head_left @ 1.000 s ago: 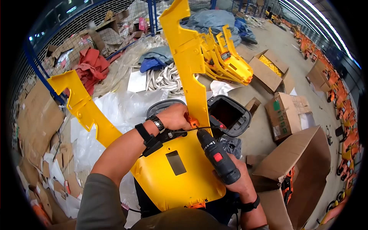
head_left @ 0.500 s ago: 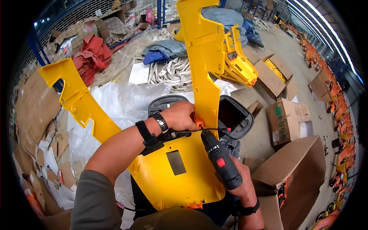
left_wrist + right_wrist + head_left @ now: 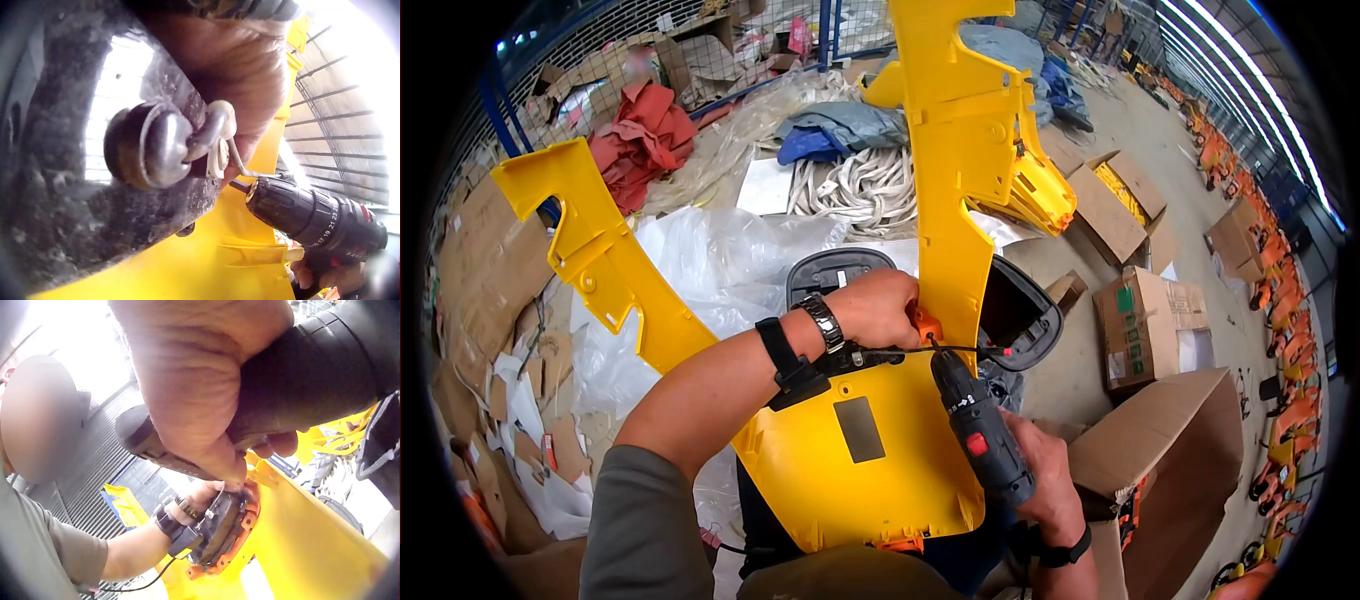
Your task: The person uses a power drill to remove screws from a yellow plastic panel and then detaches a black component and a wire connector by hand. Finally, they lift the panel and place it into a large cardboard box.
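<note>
My right hand [image 3: 1045,465] grips a black cordless drill [image 3: 982,430] with a red button. The drill's nose points up at an orange bracket [image 3: 927,326] at the foot of a tall yellow plastic arm; in the left wrist view a bit sticks out of the chuck [image 3: 255,190]. My left hand [image 3: 875,309] holds the orange bracket with curled fingers, its fingertips mostly hidden. Below the hands lies a broad yellow panel [image 3: 900,475] with a dark rectangular label. A dark part with a metal knob [image 3: 150,147] fills the left of the left wrist view.
A second yellow arm [image 3: 605,275] reaches out at left. Behind the tall arm stands a black open housing [image 3: 1040,315]. Cardboard boxes [image 3: 1155,325] stand at right, with a large open box [image 3: 1170,460] beside my right arm. Plastic sheeting [image 3: 710,250] and white cord [image 3: 860,195] lie ahead.
The tall yellow arm and both hands have shifted a little to the right in the head view. The drill stays at the orange bracket, and both hands keep their hold.
</note>
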A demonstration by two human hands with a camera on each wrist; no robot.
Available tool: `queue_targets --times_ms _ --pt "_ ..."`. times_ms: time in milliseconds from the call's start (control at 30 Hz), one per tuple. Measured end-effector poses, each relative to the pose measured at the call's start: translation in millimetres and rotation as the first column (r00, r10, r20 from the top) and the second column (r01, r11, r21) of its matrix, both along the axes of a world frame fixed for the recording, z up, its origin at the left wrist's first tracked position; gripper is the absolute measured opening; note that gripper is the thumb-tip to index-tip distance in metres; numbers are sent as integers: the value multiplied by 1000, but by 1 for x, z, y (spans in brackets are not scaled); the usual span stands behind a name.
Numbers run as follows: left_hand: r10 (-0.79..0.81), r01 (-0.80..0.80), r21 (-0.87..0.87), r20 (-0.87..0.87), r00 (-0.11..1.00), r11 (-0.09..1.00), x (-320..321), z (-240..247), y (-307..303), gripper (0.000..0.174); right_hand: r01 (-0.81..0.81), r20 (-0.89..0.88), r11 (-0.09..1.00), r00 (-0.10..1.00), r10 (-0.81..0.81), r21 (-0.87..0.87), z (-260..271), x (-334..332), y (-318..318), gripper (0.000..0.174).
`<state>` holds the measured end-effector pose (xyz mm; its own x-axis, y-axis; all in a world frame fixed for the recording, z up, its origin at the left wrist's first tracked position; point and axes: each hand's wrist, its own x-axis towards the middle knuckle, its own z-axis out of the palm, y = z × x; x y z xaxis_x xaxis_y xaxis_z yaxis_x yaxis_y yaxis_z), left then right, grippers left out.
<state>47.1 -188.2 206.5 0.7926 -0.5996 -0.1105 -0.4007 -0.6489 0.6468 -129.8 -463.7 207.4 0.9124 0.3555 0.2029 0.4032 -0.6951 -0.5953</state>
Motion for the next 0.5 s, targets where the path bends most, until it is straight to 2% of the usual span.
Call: queue_targets --times_ms 133,333,433,500 --pt "8 -8 7 -17 1000 1000 2 -2 -1 40 14 -16 1000 1000 -14 -3 -4 -1 0 60" --pt "9 -9 10 -5 1000 1000 0 2 -1 36 -23 17 989 1000 26 -143 5 2 -1 63" --pt "17 -18 27 9 1000 999 0 1 -2 36 -40 84 939 994 73 -343 36 7 6 52" --pt "0 0 9 10 1000 1000 1 -1 -2 36 -65 132 872 980 147 -485 52 12 9 51"
